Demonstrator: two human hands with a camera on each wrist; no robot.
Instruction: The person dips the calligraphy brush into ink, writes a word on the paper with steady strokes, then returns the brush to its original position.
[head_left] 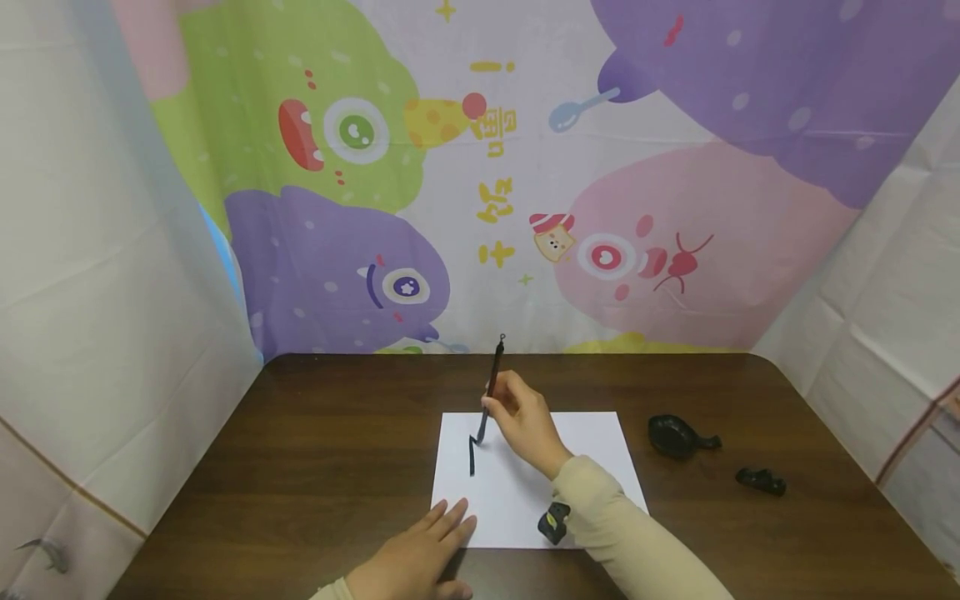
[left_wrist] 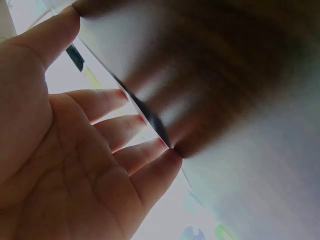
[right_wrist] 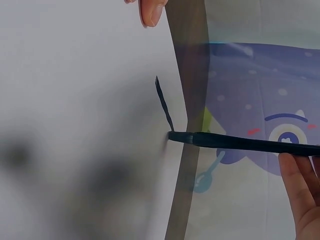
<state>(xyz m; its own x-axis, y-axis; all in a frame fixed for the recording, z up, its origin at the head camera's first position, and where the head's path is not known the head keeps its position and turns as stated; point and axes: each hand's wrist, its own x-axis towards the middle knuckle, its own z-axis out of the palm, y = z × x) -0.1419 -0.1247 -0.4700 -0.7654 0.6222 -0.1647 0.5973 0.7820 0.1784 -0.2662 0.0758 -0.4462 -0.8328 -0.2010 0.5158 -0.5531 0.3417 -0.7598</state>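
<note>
A dark writing brush (head_left: 492,387) stands nearly upright in my right hand (head_left: 528,421), pinched between thumb and fingers. Its tip touches the white sheet of paper (head_left: 525,517) at the top of a black ink stroke (head_left: 472,457). The right wrist view shows the brush (right_wrist: 240,142) meeting the stroke (right_wrist: 163,102) at its end. My left hand (head_left: 420,550) rests with spread fingers on the lower left corner of the paper. In the left wrist view, the left hand's (left_wrist: 90,160) fingertips touch the surface.
A black gourd-shaped piece (head_left: 672,436) and a smaller dark object (head_left: 761,481) lie on the brown table (head_left: 337,450) right of the paper. A black wrist device (head_left: 553,523) sits by the right sleeve. Behind the table hangs a cartoon curtain (head_left: 465,317).
</note>
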